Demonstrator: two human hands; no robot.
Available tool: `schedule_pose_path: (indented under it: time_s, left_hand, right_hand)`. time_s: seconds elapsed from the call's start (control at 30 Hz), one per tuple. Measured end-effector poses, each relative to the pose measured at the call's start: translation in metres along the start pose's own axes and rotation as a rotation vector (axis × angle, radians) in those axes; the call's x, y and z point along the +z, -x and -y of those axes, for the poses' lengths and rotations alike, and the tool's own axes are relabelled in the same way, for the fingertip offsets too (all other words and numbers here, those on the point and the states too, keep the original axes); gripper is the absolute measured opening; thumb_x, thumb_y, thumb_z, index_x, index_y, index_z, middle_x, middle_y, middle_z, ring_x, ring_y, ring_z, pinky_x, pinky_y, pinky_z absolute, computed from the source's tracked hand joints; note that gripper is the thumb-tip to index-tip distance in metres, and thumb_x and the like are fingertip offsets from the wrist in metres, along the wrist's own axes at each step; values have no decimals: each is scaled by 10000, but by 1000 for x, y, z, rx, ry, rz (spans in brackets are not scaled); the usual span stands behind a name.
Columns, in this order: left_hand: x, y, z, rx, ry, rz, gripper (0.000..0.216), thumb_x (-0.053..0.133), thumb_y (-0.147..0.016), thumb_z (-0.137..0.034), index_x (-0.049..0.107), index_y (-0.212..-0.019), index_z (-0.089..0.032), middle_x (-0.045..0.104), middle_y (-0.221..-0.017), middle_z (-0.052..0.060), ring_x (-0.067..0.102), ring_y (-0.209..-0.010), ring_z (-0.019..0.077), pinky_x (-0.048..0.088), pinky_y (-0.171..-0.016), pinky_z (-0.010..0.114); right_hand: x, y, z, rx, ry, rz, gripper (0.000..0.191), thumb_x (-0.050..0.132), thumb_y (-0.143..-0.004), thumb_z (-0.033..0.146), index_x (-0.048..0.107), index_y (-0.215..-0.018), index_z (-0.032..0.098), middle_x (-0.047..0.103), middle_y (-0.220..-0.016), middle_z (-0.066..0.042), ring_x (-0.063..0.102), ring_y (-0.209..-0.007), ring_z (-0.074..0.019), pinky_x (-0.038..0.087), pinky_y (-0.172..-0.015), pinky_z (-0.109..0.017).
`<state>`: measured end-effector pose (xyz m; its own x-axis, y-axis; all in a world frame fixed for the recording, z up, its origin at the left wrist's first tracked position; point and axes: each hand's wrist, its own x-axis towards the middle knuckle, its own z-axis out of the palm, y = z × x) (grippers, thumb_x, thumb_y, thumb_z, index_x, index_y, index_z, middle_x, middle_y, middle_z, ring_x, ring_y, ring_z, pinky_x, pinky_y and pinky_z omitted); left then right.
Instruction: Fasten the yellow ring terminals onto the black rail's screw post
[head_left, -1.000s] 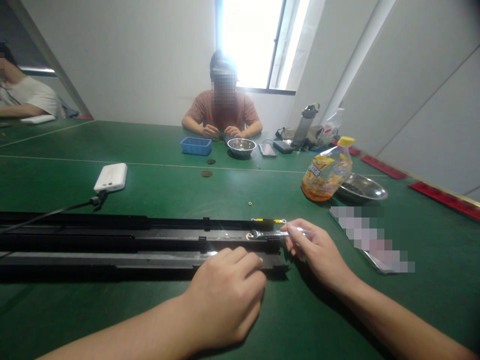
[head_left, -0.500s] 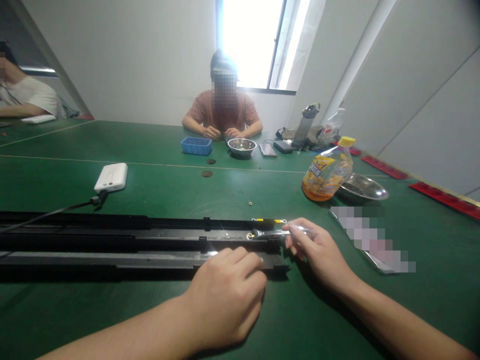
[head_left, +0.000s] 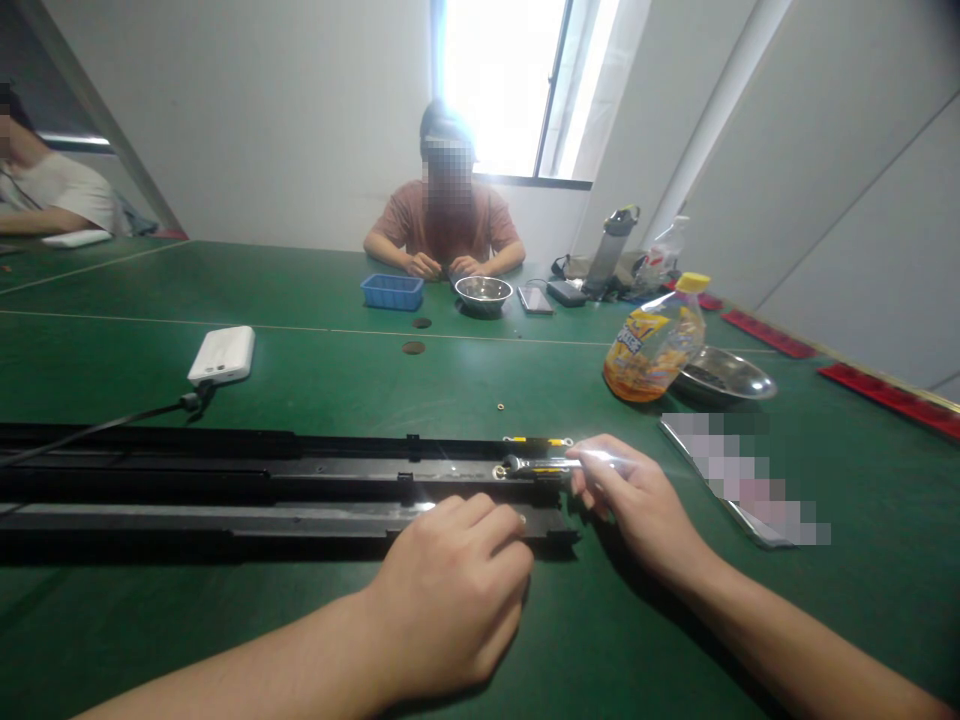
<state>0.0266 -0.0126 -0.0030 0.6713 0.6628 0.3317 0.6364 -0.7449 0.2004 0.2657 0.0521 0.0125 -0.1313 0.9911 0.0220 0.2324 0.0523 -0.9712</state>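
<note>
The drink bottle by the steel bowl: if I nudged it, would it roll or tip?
Probably roll: the bottle is round and lies tilted, seemingly propped against the steel bowl. Only a little orange drink seems pooled at its low end, so it is likely light. Its clear plastic would likely dent, not break.

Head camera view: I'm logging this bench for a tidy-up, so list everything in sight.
table: 1, green, under everything
rail: 1, black, across the near table
wrench: 1, silver, on rail's right end
ring: 1, yellowish, just beyond rail
power bank: 1, white, left, cabled
bottle: 1, orange, right
bowls: 2, steel, one beside bottle, one far centre
tray: 1, blue, far centre
phone: 1, grey, by far bowl
flask: 1, grey, far right
people: 2, across and far left
left hand: 1, resting on rail
right hand: 1, gripping wrench
</note>
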Motion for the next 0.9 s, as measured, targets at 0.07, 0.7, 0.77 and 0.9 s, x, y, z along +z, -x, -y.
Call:
schedule_pose_path:
  time_s: [0.07, 0.7, 0.77, 0.9]
  left_hand:
    - [0, 0, 0, 0, 1, 1, 87, 573, -981, -259, 645, -1002, -213, 673, -1110, 68, 577, -920, 258, 487, -757, 426]
    - [0, -1, -1, 6, -12, -20, 84, 577, -977, -254, 647, -994, -211, 679, -1098, 71, 583, -904, 252, 478, -744, 418]
    - [-1, -1, -1, 7, -11, -13, 86, 574, -978, -253, 647, -991, -210, 679, -1095, 72, 584, -905, 253, 479, -745, 417]
    - [-1, 0, -1, 2, -4, -2, 92, 573, -977, -254, 650, -1001, -210, 678, -1098, 73, 586, -919, 259, 489, -753, 425]
  right_hand:
    - [0, 0, 1, 3, 3, 18, 443, 672, -966, 629, 652, -876, 195, 606, -660, 18, 470, -548, -126, 339, -525, -263]
    - [1, -1, -2, 15, -28, 23, 472, 714, -931, 660, 664, -864, 196, 621, -661, 14, 501, -565, -129, 363, -538, -256]
    - [1, -2, -1, 16, -34, 18, 467, 712, -934, 655, 665, -860, 196, 616, -662, 13, 501, -568, -130, 368, -543, -259]
    - [1, -2, 0, 13, -35, -4, 471, 711, -930, 663, 666, -873, 197, 611, -666, 11, 493, -555, -130, 361, -529, -261]
